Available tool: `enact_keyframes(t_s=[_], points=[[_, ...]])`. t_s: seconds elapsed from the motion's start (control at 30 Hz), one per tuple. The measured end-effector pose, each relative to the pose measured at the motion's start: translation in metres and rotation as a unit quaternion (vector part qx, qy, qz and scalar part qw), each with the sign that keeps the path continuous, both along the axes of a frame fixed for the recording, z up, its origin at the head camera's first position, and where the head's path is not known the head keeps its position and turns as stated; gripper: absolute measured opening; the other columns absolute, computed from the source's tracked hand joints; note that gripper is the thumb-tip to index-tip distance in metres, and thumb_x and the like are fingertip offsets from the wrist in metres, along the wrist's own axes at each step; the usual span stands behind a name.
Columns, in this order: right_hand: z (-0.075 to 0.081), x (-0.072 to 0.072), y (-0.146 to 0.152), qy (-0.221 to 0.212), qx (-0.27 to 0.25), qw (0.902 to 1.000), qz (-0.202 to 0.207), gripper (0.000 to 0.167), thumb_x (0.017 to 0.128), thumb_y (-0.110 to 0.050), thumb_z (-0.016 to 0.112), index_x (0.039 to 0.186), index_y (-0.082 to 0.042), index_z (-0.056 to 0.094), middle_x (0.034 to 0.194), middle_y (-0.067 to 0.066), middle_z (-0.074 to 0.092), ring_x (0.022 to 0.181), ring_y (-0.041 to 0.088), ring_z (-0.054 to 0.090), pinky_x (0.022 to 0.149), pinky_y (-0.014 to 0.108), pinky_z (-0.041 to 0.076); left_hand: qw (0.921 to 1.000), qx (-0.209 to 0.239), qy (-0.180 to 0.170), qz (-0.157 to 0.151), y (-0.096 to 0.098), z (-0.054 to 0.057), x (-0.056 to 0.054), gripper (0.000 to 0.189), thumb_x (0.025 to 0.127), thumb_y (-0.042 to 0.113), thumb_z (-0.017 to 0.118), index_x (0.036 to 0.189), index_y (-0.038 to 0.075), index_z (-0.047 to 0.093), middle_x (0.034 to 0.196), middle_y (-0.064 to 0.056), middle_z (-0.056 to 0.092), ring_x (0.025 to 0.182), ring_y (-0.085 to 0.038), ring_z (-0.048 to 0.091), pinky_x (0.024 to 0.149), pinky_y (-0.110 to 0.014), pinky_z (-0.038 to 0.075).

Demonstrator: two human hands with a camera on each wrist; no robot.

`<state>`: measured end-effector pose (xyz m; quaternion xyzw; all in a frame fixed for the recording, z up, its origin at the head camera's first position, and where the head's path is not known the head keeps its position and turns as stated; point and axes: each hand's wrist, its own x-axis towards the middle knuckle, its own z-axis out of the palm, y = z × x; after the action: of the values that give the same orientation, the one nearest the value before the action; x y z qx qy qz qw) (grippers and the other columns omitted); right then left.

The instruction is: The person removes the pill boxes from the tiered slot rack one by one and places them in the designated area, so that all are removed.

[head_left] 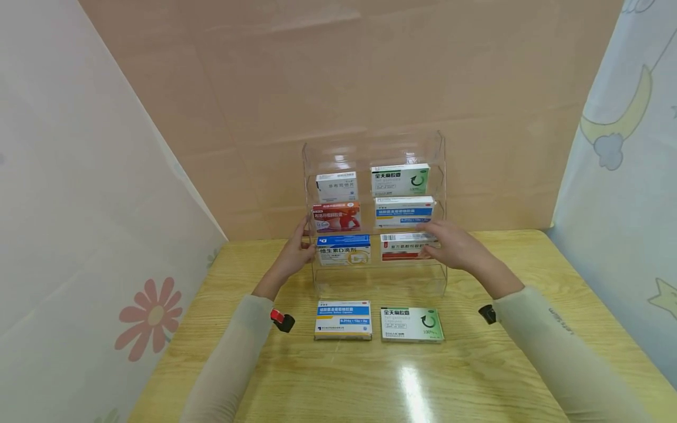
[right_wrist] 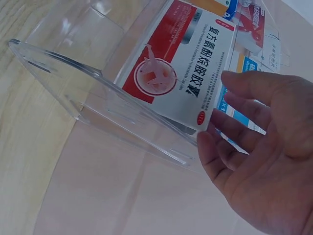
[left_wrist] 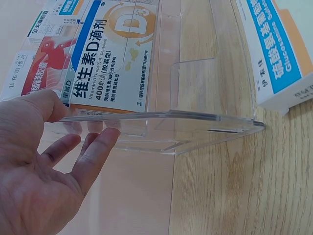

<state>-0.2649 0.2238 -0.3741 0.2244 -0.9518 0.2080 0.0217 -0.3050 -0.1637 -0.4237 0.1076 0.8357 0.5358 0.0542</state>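
Left hand (left_wrist: 39,181) at clear plastic tiered rack (left_wrist: 195,116), pinch: cannot tell; right hand (right_wrist: 274,154) spread by red-and-white box (right_wrist: 178,66), contact obscured.

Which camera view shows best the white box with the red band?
The right wrist view: the white box appears large, its front lettering clear. The head view shows it smaller, partly behind the right hand; the left wrist view does not show it.

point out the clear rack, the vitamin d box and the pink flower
clear rack (left_wrist: 195,116): left wrist view, edge of a side panel
vitamin d box (head_left: 344,251): head view, middle of the front
pink flower (head_left: 153,315): head view, its centre
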Motion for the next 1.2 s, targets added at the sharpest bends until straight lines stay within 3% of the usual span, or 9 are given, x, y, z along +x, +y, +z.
enact_keyframes(t_s=[0.3,0.5,0.9,1.2], points=[[-0.013,-0.002,-0.001,0.064,0.013,0.9979,0.005,0.047,0.089,-0.004,0.072,0.135,-0.004,0.062,0.138,0.022,0.059,0.126,0.043,0.048,0.104,0.062,0.043,1.0000,-0.001,0.003,0.001,-0.001,0.000,0.000,0.083,0.101,0.005,0.054,0.162,0.038,0.009,0.145,-0.015,0.038,0.117,-0.035,0.056,0.088,-0.043,0.061],[-0.018,-0.004,-0.005,0.070,0.015,0.9973,-0.018,0.042,0.090,-0.006,0.073,0.132,-0.009,0.065,0.136,0.017,0.061,0.122,0.040,0.054,0.101,0.058,0.048,1.0000,-0.007,0.007,0.000,0.000,0.002,0.001,0.083,0.101,0.006,0.054,0.163,0.037,0.009,0.145,-0.015,0.039,0.116,-0.035,0.056,0.088,-0.043,0.061],[-0.010,0.002,-0.007,0.067,-0.005,0.9977,-0.008,0.044,0.094,-0.005,0.069,0.137,-0.013,0.061,0.145,0.018,0.053,0.128,0.043,0.052,0.101,0.062,0.048,0.9999,-0.011,0.003,0.002,0.004,0.002,0.003,0.084,0.101,0.005,0.054,0.163,0.039,0.008,0.146,-0.015,0.039,0.116,-0.034,0.056,0.091,-0.043,0.060],[0.004,0.004,-0.001,0.105,-0.065,0.9922,0.014,0.037,0.092,0.003,0.067,0.128,-0.006,0.064,0.128,0.020,0.059,0.114,0.041,0.060,0.093,0.059,0.053,0.9999,-0.015,0.005,0.005,0.002,0.001,0.003,0.084,0.101,0.005,0.054,0.163,0.039,0.008,0.147,-0.015,0.038,0.116,-0.034,0.057,0.089,-0.042,0.060]])
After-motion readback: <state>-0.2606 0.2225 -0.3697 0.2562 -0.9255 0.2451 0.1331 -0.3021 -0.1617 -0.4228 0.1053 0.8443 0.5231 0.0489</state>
